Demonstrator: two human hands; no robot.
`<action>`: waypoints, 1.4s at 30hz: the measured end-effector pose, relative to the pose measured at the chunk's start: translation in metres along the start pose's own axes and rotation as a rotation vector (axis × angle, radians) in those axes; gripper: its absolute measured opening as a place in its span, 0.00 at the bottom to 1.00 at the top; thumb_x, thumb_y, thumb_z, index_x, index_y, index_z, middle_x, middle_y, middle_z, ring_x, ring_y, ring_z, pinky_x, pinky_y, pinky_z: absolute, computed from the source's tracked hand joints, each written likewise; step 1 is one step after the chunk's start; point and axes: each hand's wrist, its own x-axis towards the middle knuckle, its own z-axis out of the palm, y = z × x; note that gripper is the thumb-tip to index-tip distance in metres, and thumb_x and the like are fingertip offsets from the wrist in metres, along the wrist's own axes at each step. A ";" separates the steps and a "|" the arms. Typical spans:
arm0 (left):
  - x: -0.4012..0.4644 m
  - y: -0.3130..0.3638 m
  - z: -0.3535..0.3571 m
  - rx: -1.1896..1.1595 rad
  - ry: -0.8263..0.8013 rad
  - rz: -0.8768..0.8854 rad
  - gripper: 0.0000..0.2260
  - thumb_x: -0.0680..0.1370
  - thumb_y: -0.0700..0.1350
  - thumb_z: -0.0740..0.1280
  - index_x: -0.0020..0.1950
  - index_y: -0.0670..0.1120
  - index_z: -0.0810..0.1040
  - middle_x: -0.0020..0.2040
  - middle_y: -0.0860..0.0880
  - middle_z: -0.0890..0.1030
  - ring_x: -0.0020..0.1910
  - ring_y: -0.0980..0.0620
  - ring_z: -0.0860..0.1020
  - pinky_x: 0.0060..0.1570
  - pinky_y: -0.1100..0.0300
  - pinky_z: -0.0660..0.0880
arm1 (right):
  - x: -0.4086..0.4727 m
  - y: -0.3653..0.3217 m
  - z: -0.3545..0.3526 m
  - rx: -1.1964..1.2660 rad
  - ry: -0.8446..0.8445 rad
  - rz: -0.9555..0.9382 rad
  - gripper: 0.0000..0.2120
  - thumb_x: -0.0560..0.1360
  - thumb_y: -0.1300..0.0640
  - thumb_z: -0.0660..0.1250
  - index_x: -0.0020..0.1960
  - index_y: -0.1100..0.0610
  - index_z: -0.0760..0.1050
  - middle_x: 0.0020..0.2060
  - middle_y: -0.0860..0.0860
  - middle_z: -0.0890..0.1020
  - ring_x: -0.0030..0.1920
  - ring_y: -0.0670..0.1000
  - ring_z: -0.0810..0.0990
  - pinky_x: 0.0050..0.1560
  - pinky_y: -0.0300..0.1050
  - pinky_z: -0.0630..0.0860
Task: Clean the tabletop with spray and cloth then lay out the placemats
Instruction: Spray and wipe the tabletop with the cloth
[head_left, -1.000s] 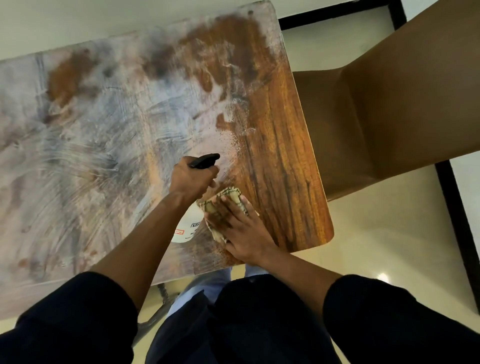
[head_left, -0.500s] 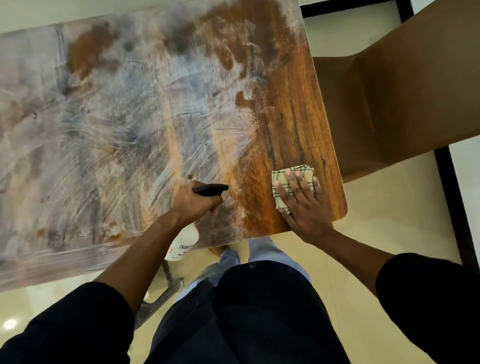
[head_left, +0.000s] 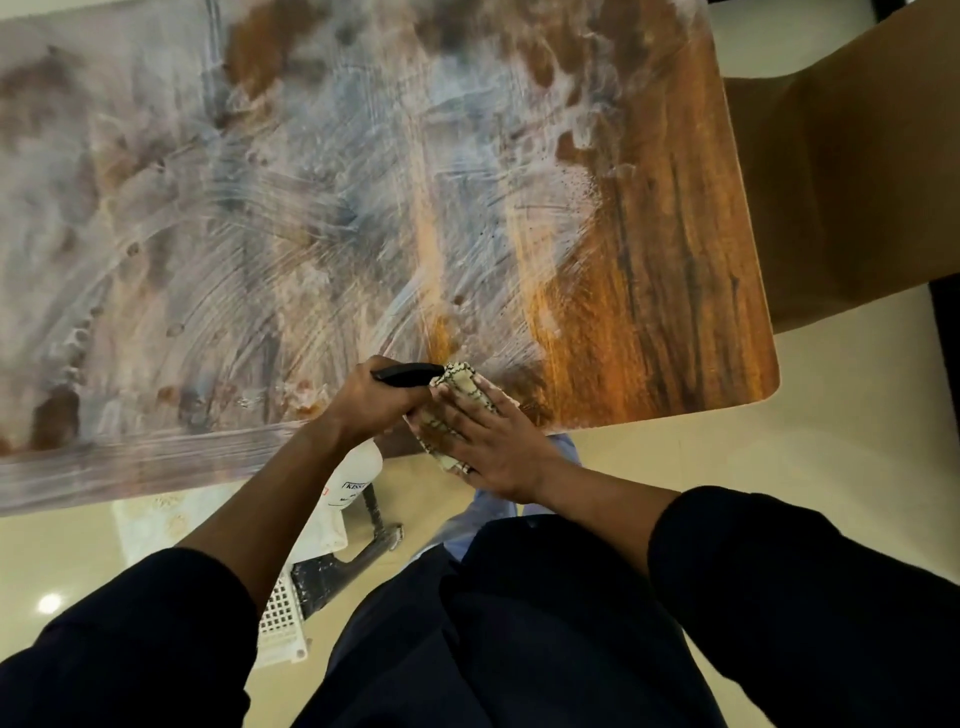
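Wooden counter (head_left: 649, 291) lay smeared with white streaks — the right hand (head_left: 488, 441) pressed the checked cloth (head_left: 457, 395) flat at its near edge, while the left hand (head_left: 374, 400) gripped the spray bottle (head_left: 358, 478) just beside it.

Wood-grain tabletop (head_left: 649, 291), glossy but smeared with whitish film; woven cloth (head_left: 462, 387), matt; white plastic spray bottle (head_left: 345, 493); glossy floor (head_left: 779, 457).

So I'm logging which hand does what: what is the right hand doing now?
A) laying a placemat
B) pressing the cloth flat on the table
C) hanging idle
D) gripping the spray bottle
B: the right hand lies with straight fingers on the checked cloth at the table edge, while the left hand grips the spray bottle.
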 end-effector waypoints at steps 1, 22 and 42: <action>-0.002 -0.003 0.000 0.002 -0.009 0.011 0.17 0.79 0.38 0.72 0.58 0.59 0.87 0.30 0.53 0.84 0.23 0.60 0.75 0.25 0.66 0.73 | -0.002 0.002 -0.002 -0.005 0.002 -0.015 0.32 0.87 0.38 0.51 0.86 0.50 0.50 0.85 0.56 0.50 0.85 0.59 0.48 0.80 0.67 0.52; -0.007 -0.021 -0.003 -0.121 -0.066 0.039 0.14 0.79 0.37 0.71 0.60 0.51 0.89 0.37 0.36 0.85 0.22 0.54 0.72 0.23 0.63 0.70 | -0.018 -0.003 0.001 -0.094 -0.031 -0.113 0.31 0.86 0.39 0.54 0.85 0.49 0.54 0.84 0.57 0.54 0.84 0.61 0.52 0.78 0.70 0.55; 0.016 0.040 0.024 -0.055 -0.121 0.102 0.16 0.79 0.41 0.71 0.61 0.58 0.87 0.37 0.39 0.86 0.23 0.52 0.72 0.22 0.62 0.72 | -0.125 0.119 -0.037 -0.055 -0.050 0.601 0.33 0.85 0.39 0.54 0.86 0.46 0.50 0.85 0.54 0.52 0.85 0.58 0.50 0.81 0.66 0.52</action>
